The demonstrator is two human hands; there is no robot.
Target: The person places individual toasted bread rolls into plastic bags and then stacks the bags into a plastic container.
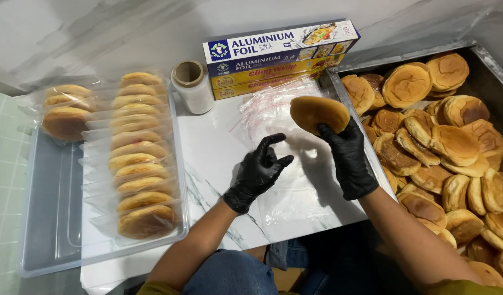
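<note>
The white marble counter (208, 158) carries a pile of clear plastic bags (284, 180) in its middle. Behind the bags stand stacked long boxes (273, 57) and a roll of clear wrap (191, 84). Left of the bags lies a clear tray (54, 218); right of them, a metal tray (481, 65).

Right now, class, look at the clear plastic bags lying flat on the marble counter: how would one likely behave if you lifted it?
The clear plastic bags look thin and wrinkled, so one would probably flop and sag, not hold shape. They seem very light. Being glossy and stacked, they may slide or cling together under the left hand, which is gloved.
</note>
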